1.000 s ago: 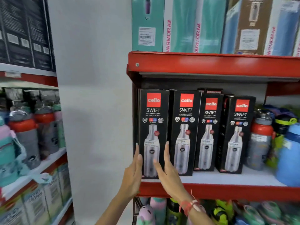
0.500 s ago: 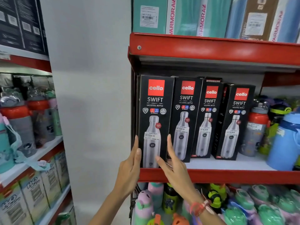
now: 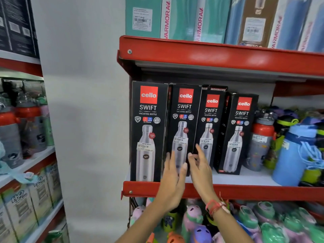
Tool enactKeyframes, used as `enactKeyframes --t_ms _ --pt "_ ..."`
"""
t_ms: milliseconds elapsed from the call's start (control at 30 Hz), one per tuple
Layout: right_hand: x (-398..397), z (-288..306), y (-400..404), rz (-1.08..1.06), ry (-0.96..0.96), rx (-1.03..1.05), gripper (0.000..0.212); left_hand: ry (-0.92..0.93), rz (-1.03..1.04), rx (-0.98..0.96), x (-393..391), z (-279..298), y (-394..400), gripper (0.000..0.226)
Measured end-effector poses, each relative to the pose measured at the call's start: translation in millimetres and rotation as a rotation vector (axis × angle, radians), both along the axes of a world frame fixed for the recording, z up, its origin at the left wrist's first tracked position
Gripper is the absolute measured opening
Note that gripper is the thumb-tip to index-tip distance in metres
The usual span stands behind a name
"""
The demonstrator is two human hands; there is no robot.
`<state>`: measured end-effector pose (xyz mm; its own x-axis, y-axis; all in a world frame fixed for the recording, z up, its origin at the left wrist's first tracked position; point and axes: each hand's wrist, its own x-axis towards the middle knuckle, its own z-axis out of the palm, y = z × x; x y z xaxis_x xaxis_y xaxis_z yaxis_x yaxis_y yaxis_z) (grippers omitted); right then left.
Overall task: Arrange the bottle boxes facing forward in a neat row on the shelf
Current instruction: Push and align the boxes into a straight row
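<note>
Four black "cello SWIFT" bottle boxes stand upright on the red-edged shelf (image 3: 266,192). The first box (image 3: 148,130) is at the far left, flush with the front edge. The second box (image 3: 183,120), third box (image 3: 210,120) and fourth box (image 3: 239,134) sit further back; the fourth is angled and shows its left side. My left hand (image 3: 172,181) is at the second box's lower left edge, fingers apart, thumb across its front. My right hand (image 3: 201,169) is at its lower right edge, fingers spread. Both are blurred, and no firm grip shows.
Loose bottles crowd the same shelf to the right: a grey one with a red cap (image 3: 261,141) beside the fourth box and a big blue one (image 3: 296,155). Tall teal and blue boxes (image 3: 210,18) fill the shelf above. Colourful bottles sit below. A white wall (image 3: 84,102) is left.
Both hands left the first box, which now stands at the front edge, and moved right to the second box. The view has closed in on the shelf.
</note>
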<state>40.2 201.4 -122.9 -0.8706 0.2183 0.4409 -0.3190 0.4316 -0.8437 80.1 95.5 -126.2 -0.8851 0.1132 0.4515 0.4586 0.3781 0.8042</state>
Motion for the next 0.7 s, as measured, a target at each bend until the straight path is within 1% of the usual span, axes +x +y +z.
enactKeyframes --t_ms 67,100,200,267,367,533,700 --pt "-1 1 7 -0.005 -0.019 0.012 0.053 -0.128 0.045 0.072 -8 -1 14 0.079" --pt "-2 2 10 0.004 -0.032 0.021 0.052 -0.157 0.074 0.098 -13 -1 17 0.08" --pt "-1 7 17 0.112 -0.128 0.057 0.054 -0.196 0.123 0.13 -21 5 19 0.08" --pt "1 9 18 0.141 -0.149 0.102 0.055 -0.218 0.175 0.128 -22 8 16 0.083" --pt "4 4 22 0.131 -0.124 0.142 0.054 -0.177 0.215 0.098 -15 6 14 0.075" --pt "23 -7 38 0.15 -0.05 0.117 0.05 -0.092 0.268 0.105 17 4 9 0.06" --pt "35 -12 44 0.19 -0.048 0.105 0.052 -0.073 0.3 0.053 27 -1 3 0.068"
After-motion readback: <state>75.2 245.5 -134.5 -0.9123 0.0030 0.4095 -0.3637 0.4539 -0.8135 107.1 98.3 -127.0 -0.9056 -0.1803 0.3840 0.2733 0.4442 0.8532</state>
